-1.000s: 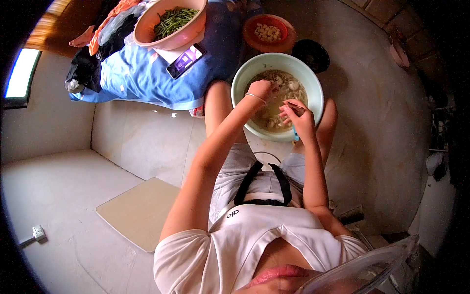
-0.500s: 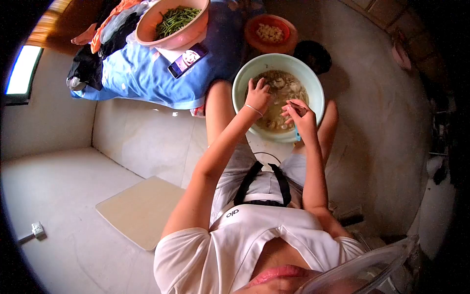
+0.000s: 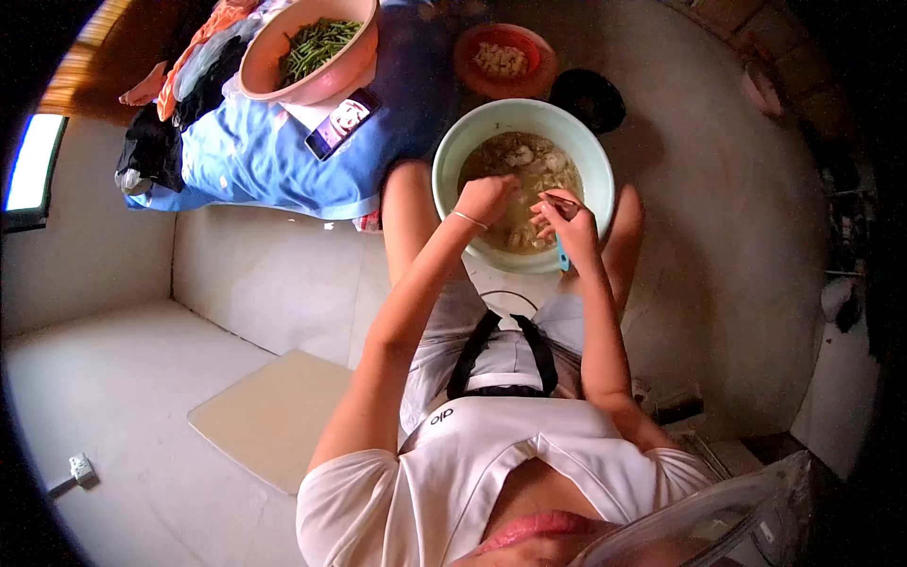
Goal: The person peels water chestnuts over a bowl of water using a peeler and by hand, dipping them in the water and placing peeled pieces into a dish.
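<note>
A pale green basin (image 3: pixel 602 161) of cloudy water with pale pieces (image 3: pixel 521 157) sits between the person's knees. My left hand (image 3: pixel 487 200) is closed over the water on the basin's left side; its fingertips are bent down, and what they hold, if anything, is hidden. To its right, my right hand (image 3: pixel 571 227) is curled around a tool with a blue handle (image 3: pixel 564 255), which sticks out below the palm. A thin dark part shows near its fingers. The hands are a little apart.
Behind the basin stand a red bowl (image 3: pixel 539 59) of pale pieces and a black bowl (image 3: pixel 588 100). A pink bowl (image 3: pixel 260 71) of green beans and a phone (image 3: pixel 341 124) rest on blue cloth (image 3: pixel 255 175). A beige board (image 3: pixel 283 416) lies lower left.
My left hand has gone from spread fingers to a closed shape, lower over the water. My right hand stays curled around the tool. The whole view has shifted slightly.
</note>
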